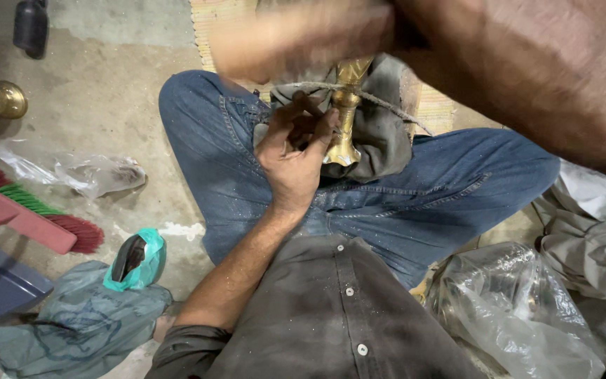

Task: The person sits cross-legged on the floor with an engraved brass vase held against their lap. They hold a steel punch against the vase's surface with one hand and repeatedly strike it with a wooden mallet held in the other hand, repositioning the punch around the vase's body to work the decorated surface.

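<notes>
A slim brass piece stands upright on a grey cloth in the lap of a person sitting cross-legged in jeans, a cord crossing it. The left hand grips its flared base. The right hand, blurred at the far side, cannot be told open or closed. A broom lies left on the floor

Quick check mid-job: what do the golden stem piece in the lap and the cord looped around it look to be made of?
The golden stem piece looks like brass or a similar yellow metal: warm gold colour with bright glints along its turned, flared shape. The cord looks like rough twisted fibre, grey and matte. The left hand steadies the piece; the right hand is blurred.
</notes>
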